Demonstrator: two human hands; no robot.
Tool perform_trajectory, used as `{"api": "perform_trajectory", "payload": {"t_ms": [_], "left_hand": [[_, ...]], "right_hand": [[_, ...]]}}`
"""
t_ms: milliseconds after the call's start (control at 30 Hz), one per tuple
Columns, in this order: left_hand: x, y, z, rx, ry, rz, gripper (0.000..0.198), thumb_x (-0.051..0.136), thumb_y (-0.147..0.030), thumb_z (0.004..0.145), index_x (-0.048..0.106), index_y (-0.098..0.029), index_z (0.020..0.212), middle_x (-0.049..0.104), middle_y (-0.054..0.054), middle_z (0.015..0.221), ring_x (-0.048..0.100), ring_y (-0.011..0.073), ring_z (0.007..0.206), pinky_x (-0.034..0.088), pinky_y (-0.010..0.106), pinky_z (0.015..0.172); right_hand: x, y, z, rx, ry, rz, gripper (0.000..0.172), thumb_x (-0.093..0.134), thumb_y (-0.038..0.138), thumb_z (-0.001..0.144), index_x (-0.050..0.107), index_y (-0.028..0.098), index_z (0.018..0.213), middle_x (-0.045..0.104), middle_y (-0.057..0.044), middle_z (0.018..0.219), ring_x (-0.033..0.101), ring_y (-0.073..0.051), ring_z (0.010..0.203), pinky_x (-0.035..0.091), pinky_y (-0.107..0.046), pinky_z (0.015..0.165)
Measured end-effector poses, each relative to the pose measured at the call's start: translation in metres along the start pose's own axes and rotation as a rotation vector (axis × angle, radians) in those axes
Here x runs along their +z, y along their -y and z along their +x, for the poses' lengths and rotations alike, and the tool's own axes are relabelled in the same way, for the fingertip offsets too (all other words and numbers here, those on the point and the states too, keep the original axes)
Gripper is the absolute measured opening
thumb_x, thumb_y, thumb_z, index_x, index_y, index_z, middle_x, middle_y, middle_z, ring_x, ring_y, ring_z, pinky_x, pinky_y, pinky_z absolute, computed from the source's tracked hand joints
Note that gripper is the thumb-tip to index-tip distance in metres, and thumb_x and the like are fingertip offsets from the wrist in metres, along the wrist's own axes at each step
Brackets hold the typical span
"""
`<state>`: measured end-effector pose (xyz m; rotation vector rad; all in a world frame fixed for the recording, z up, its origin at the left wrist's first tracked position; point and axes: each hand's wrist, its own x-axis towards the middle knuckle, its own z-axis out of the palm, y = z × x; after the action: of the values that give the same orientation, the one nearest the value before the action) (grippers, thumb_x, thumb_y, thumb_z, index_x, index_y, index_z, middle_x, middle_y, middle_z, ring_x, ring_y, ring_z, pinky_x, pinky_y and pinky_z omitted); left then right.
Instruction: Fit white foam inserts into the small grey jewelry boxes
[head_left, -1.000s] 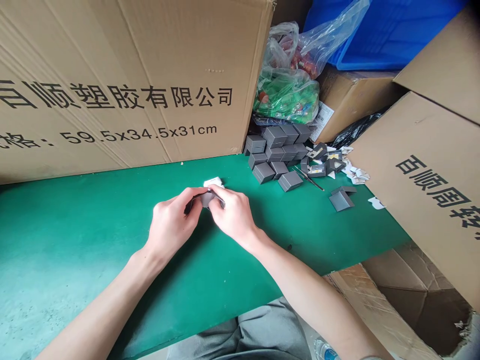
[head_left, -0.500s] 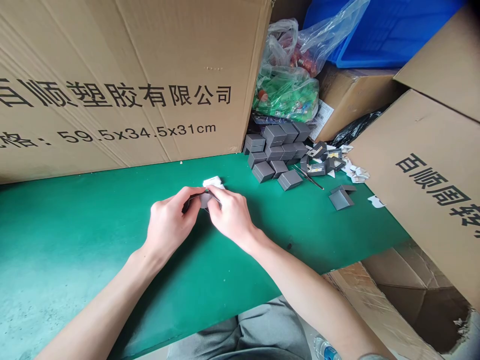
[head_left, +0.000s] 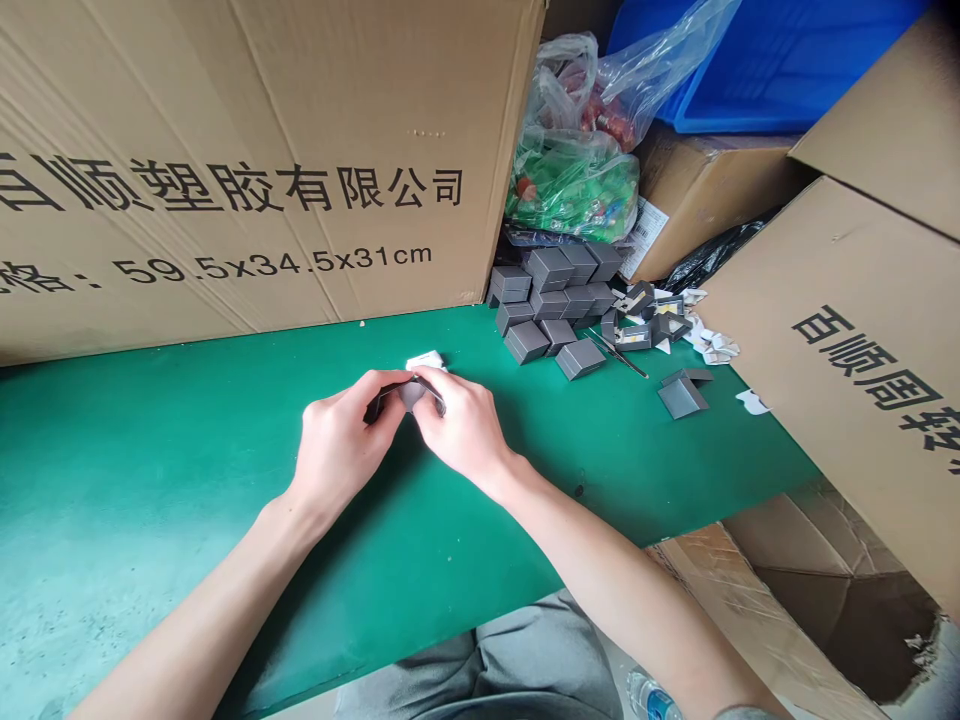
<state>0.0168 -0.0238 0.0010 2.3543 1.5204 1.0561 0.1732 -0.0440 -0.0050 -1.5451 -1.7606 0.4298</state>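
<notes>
Over the green table (head_left: 150,480), my left hand (head_left: 341,445) and my right hand (head_left: 461,430) meet around a small grey box (head_left: 411,395). Both hands have their fingers pinched on it; most of the box is hidden by them. Just beyond the fingertips a small white piece (head_left: 426,360) lies on the table. A pile of several closed grey boxes (head_left: 551,300) sits at the back right, and one more grey box (head_left: 682,396) with its lid ajar lies apart to the right.
A big cardboard carton (head_left: 262,160) walls the back of the table, and another carton (head_left: 847,360) stands at the right. Clear bags of green and red items (head_left: 577,170) lie behind the pile. White scraps (head_left: 712,345) and a thin dark tool (head_left: 619,355) lie nearby.
Both hands have shifted very slightly left with the grey box, still pinched on it. Nothing else has moved.
</notes>
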Motion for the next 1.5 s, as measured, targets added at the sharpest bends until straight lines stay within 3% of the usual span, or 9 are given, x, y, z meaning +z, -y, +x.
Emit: {"api": "perform_trajectory", "payload": {"t_ms": [267,433,667,933,1267,1500], "left_hand": [[0.0017,0.0013,-0.0008,-0.004,0.044,-0.03,0.03,0.057,-0.021,0.09,0.072,-0.025,0.115,0.078,0.0,0.091,0.064,0.0112,0.062,0.048,0.019,0.064],[0.0008,-0.001,-0.001,-0.038,0.061,-0.033,0.029,0.057,-0.022,0.089,0.073,-0.026,0.114,0.077,-0.001,0.085,0.062,0.0112,0.06,0.048,0.02,0.063],[0.0009,-0.0033,-0.0001,-0.035,0.081,-0.018,0.031,0.057,-0.021,0.086,0.073,-0.026,0.112,0.072,-0.003,0.074,0.056,0.0103,0.053,0.045,0.02,0.059],[-0.001,-0.0019,0.0021,-0.017,0.105,-0.028,0.028,0.054,-0.025,0.09,0.074,-0.023,0.109,0.072,-0.002,0.07,0.058,0.0105,0.052,0.043,0.02,0.055],[-0.0004,0.0027,0.0022,-0.034,0.123,-0.035,0.03,0.05,-0.026,0.094,0.073,-0.024,0.112,0.077,0.0,0.078,0.063,0.0118,0.055,0.046,0.021,0.058],[-0.0006,0.0027,0.003,-0.009,0.111,-0.014,0.028,0.057,-0.023,0.088,0.074,-0.025,0.111,0.076,-0.002,0.078,0.064,0.0107,0.058,0.046,0.019,0.06]], "right_hand": [[0.0027,-0.0072,0.0032,-0.039,-0.015,0.067,0.047,0.051,0.009,0.088,0.063,0.019,0.132,0.071,-0.006,0.129,0.069,-0.021,0.116,0.055,-0.031,0.1],[0.0002,-0.005,0.0038,0.004,0.009,0.078,0.048,0.05,0.006,0.086,0.064,0.02,0.129,0.071,-0.005,0.129,0.069,-0.02,0.116,0.054,-0.03,0.102],[-0.0028,-0.004,0.0041,0.037,0.065,-0.004,0.049,0.051,0.009,0.085,0.065,0.023,0.131,0.076,-0.003,0.118,0.073,-0.022,0.103,0.057,-0.03,0.089],[0.0017,-0.0072,0.0043,-0.009,0.066,-0.045,0.044,0.048,0.013,0.092,0.065,0.016,0.133,0.074,-0.01,0.123,0.073,-0.025,0.108,0.056,-0.033,0.095],[-0.0022,-0.0041,0.0029,-0.003,0.063,-0.013,0.045,0.046,0.011,0.094,0.064,0.02,0.134,0.073,-0.007,0.128,0.071,-0.023,0.114,0.056,-0.032,0.1],[0.0002,-0.0054,0.003,-0.007,0.055,-0.023,0.044,0.048,0.011,0.092,0.066,0.019,0.132,0.074,-0.008,0.125,0.072,-0.023,0.111,0.056,-0.033,0.099]]}}
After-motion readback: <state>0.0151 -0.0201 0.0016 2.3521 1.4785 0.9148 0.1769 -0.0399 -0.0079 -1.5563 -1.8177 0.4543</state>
